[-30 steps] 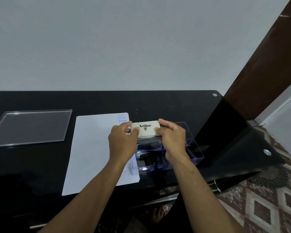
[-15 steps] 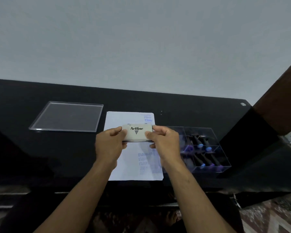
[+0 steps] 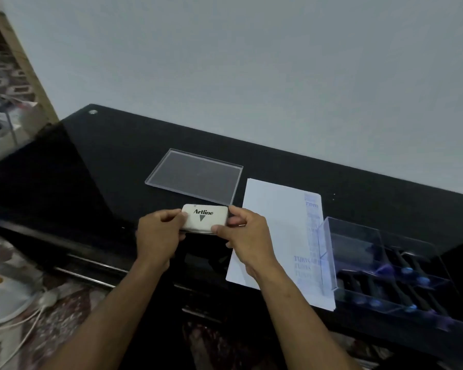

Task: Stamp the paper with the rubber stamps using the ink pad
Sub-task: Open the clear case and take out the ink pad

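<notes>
A plain pale grey wall (image 3: 251,62) fills the whole upper view, evenly lit, no marks on it. Below it runs the glossy black glass table (image 3: 112,161), its far edge slanting down toward 3 o'clock, a round metal fitting (image 3: 92,112) at its 10 o'clock corner. At 9 o'clock stands a wooden frame (image 3: 24,62), blurred. Down at 7 o'clock, patterned brown floor tiles (image 3: 72,297), a white cable (image 3: 24,327) trailing across them, and a white object (image 3: 3,297) too blurred to identify.

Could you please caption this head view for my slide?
Both hands, left hand and right hand, grip the closed Artline ink pad beside the paper.
</notes>
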A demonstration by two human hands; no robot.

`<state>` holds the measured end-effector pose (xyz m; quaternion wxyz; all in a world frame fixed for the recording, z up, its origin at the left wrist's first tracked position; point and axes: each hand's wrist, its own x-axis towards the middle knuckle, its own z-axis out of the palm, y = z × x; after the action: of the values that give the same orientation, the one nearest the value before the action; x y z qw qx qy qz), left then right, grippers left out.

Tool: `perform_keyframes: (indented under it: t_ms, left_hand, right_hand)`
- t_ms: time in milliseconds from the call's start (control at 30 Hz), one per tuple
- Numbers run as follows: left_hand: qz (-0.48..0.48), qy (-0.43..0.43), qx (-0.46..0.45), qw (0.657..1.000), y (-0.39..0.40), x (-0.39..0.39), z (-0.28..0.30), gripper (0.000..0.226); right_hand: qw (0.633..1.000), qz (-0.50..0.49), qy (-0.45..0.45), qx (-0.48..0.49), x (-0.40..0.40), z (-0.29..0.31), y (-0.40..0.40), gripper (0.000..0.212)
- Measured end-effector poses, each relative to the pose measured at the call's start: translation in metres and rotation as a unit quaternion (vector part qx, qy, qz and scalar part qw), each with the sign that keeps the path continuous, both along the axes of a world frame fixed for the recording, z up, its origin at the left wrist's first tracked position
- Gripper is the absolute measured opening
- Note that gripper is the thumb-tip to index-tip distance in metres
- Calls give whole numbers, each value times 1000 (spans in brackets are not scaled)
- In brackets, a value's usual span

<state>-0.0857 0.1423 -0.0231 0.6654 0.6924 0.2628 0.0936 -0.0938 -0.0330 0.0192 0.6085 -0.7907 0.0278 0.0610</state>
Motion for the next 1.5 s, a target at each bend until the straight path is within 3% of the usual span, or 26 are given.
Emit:
perform_keyframes:
  t_ms: [267, 367, 500, 767, 1000, 1200, 1500]
  left_hand:
    - [-26, -3, 97, 995, 40, 7, -8, 9]
    - [-35, 5, 214, 976, 47, 11, -7, 14]
    - [-54, 8, 305, 951, 55, 17, -8, 20]
    - [-79, 9, 336, 938, 62, 21, -15, 22]
    - [-75, -25, 331, 940, 63, 7, -17, 35]
    - [-96, -53, 289, 951, 71, -13, -27, 61]
    - [-59, -62, 279, 956, 69, -10, -31, 60]
  right_hand:
    - [999, 25, -7, -39, 11, -19, 33, 48]
    - [997, 22, -19, -71, 14, -25, 41, 37]
    - [990, 35, -33, -134, 19, -35, 54, 50]
    - [961, 59, -54, -265, 26, -35, 58, 45]
    - [955, 91, -90, -267, 27, -40, 52, 79]
    - [947, 124, -114, -275, 34, -43, 48, 62]
    - [953, 125, -126, -245, 37, -42, 41, 55]
